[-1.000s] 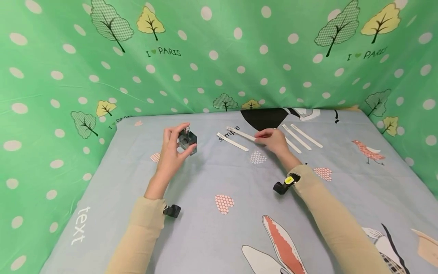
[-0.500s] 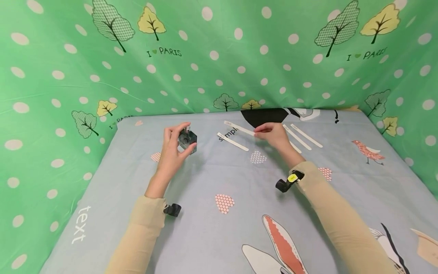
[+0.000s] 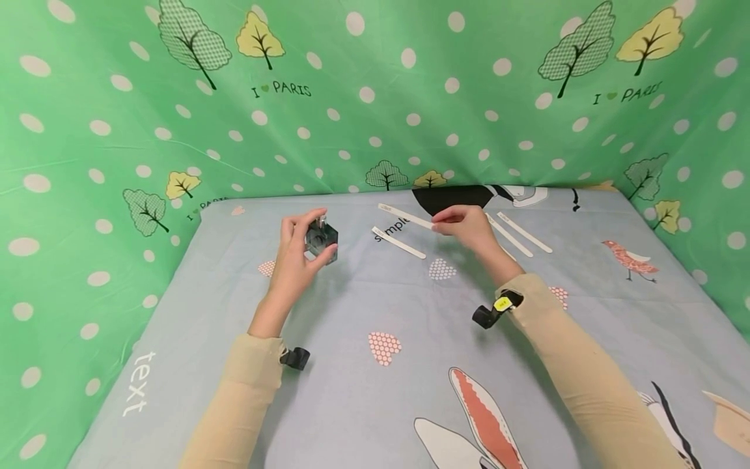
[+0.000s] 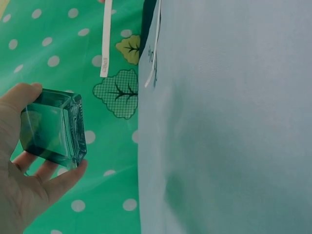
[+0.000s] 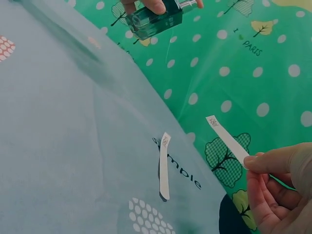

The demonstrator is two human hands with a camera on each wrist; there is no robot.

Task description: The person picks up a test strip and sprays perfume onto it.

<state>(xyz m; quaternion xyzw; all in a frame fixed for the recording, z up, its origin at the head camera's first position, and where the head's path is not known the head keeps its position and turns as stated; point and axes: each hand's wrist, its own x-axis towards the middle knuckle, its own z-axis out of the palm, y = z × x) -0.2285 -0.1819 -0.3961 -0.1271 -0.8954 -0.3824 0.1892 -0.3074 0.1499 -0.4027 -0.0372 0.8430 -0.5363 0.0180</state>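
My left hand (image 3: 291, 264) holds a teal glass perfume bottle (image 3: 322, 241) above the cloth, its index finger at the silver spray top. In the left wrist view the clear, square-edged bottle (image 4: 53, 126) sits between thumb and fingers. My right hand (image 3: 469, 233) pinches one end of a white paper scent strip (image 3: 405, 215) between thumb and fingertips. The strip is raised, its lettered end pointing toward the bottle but apart from it. Below lies another scent strip (image 3: 400, 243), flat on the cloth; its small lettering shows in the right wrist view.
Right of my right hand lie several more strips (image 3: 524, 232), one mostly hidden by the hand. A blue-grey printed cloth (image 3: 340, 404) covers the table. Behind it hangs a green dotted curtain (image 3: 375, 58). Each wrist wears a black camera (image 3: 295, 358).
My right hand has lifted its strip off the cloth and shifted it slightly left and up, toward the bottle. The left hand and bottle have stayed nearly still.
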